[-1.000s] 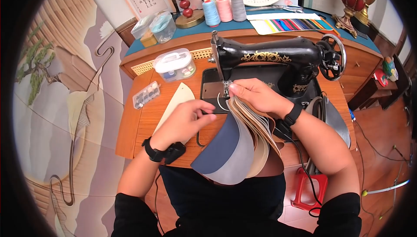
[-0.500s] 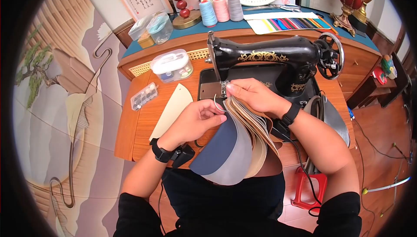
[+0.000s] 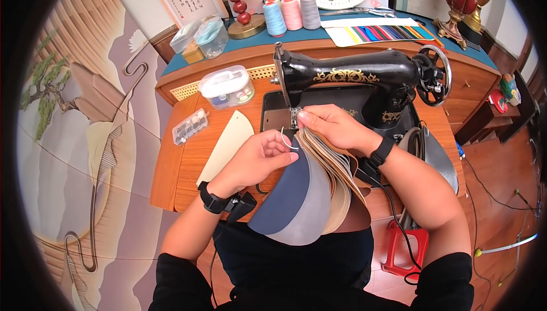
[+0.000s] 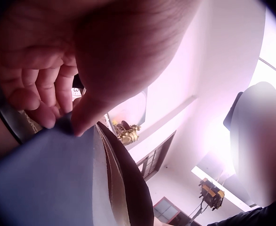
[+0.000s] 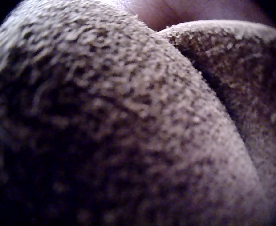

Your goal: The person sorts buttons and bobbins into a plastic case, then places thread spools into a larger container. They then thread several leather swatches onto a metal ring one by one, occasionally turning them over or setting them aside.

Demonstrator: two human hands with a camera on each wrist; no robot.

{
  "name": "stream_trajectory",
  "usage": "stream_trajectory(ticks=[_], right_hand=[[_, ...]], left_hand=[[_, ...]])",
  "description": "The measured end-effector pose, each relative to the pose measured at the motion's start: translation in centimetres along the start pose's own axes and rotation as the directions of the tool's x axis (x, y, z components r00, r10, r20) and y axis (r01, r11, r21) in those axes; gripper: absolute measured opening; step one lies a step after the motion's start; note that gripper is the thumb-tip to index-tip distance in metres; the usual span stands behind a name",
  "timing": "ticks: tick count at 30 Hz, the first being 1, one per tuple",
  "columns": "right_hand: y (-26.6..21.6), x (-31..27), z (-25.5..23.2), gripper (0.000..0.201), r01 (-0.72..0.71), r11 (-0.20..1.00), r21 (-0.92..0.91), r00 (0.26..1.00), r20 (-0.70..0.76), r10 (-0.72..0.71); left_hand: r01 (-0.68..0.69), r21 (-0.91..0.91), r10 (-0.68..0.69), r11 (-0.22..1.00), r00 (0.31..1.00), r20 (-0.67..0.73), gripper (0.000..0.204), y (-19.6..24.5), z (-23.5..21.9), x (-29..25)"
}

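A fan of leather swatches [image 3: 310,211] in blue, grey, tan and brown hangs from a white ring [image 3: 285,140] in front of the black sewing machine [image 3: 353,63]. My right hand [image 3: 341,130] grips the bundle near its ringed top. With thumb and fingertips, my left hand [image 3: 259,154] pinches the front blue swatch [image 3: 282,191] close to the ring. The left wrist view shows the thumb [image 4: 86,115] lying on that blue leather [image 4: 48,174]. Rough suede backs [image 5: 128,127] fill the right wrist view, hiding the right fingers there.
A cream leather piece [image 3: 225,148] lies left on the wooden table [image 3: 165,180], near a small compartment box [image 3: 191,127] and a lidded clear box [image 3: 227,88]. Thread spools [image 3: 292,13] and a colour card [image 3: 376,33] stand behind. More leather [image 3: 439,157] lies at right.
My left hand has moved right and up to the swatches and now pinches the blue one by the ring. The right hand keeps its grip on the bundle.
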State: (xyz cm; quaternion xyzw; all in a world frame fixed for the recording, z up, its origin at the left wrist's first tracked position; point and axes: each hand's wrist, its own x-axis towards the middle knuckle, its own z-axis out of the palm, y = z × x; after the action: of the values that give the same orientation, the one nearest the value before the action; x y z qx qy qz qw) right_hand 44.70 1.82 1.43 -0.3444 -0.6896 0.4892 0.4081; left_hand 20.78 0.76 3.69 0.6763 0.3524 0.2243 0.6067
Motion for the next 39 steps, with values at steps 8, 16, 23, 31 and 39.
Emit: stream_trajectory(ticks=[8,16,23,31,39], right_hand=[[0.0,0.0,0.0,0.044,0.012,1.000,-0.008,1.000,0.002,-0.012],[-0.1,0.1,0.0,0.044,0.009,1.000,-0.025,1.000,0.009,-0.009],[-0.2,0.1,0.1,0.043,0.000,1.000,-0.016,1.000,0.019,0.000],[-0.4,0.1,0.1,0.043,0.011,0.999,-0.033,1.000,0.022,-0.010],[0.0,0.2,-0.1,0.042,-0.002,0.999,-0.043,1.000,0.031,0.003]], left_hand=[[0.093,-0.099,-0.094,0.991,0.996,-0.007,0.018,1.2,-0.5,-0.5],[0.118,-0.143,-0.119,0.983,0.993,0.004,0.014,1.2,-1.7,-0.3],[0.136,-0.261,-0.143,0.956,0.990,-0.008,0.015,1.6,-2.0,-0.3],[0.121,-0.286,-0.131,0.951,0.991,-0.017,0.012,1.6,-2.1,0.3],[-0.008,-0.108,-0.001,0.994,0.996,-0.086,0.015,2.0,-0.3,0.2]])
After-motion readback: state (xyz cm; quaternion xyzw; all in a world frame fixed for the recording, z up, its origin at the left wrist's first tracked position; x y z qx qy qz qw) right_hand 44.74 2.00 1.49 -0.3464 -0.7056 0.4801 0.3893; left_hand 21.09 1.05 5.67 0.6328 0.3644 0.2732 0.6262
